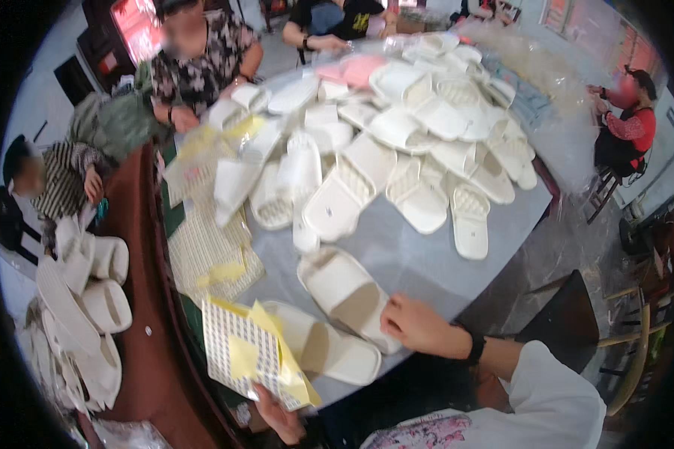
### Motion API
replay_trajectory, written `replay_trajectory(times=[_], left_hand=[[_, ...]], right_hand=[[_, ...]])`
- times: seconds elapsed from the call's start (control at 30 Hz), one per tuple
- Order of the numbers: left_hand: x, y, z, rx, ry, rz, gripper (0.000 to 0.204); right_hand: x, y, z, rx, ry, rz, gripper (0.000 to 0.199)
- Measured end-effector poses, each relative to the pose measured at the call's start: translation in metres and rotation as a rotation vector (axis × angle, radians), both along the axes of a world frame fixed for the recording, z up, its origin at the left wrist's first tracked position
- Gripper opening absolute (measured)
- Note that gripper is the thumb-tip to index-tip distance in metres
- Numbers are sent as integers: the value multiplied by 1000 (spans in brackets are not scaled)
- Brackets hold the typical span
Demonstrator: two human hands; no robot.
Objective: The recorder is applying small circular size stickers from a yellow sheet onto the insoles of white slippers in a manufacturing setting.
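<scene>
My left hand (279,419) pinches a sheet of labels (228,355) by its lower edge. The sheet is white with rows of small dark marks, and yellow backing shows along its side and in a bare patch. My right hand (418,325) is closed, fingers bunched, beside the heel end of a cream slipper (338,278); whether something small is in the fingers cannot be made out. Left of that slipper, a second cream slipper (350,361) lies with its heel toward me, its strap end partly behind the label sheet.
A large heap of cream slippers (419,112) covers the far part of the grey table (408,254). More label sheets (213,243) lie at the left edge. Slippers (82,314) are stacked beyond a brown bench (146,329). Several people sit around; a dark chair (565,318) stands at right.
</scene>
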State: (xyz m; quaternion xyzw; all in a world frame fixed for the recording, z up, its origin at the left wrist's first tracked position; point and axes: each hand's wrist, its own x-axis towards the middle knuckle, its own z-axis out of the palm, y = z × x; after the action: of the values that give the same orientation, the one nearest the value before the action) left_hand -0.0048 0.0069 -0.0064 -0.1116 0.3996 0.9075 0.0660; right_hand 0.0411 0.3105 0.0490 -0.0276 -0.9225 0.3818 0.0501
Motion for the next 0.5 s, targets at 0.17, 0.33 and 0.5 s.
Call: replay_trajectory(times=[0.17,0.33,0.5], left_hand=[[13,0,26,-91,-148,-135,48],[11,-3,27,-126,-143,-99,50],[11,-12,12,-134,-274,-65,35]], right_hand=[[0,2,-2,-59,-22,-8,13],[-1,3,-8,-208,-112,-47,14],[-2,11,-16,-392,-187,-34,16]])
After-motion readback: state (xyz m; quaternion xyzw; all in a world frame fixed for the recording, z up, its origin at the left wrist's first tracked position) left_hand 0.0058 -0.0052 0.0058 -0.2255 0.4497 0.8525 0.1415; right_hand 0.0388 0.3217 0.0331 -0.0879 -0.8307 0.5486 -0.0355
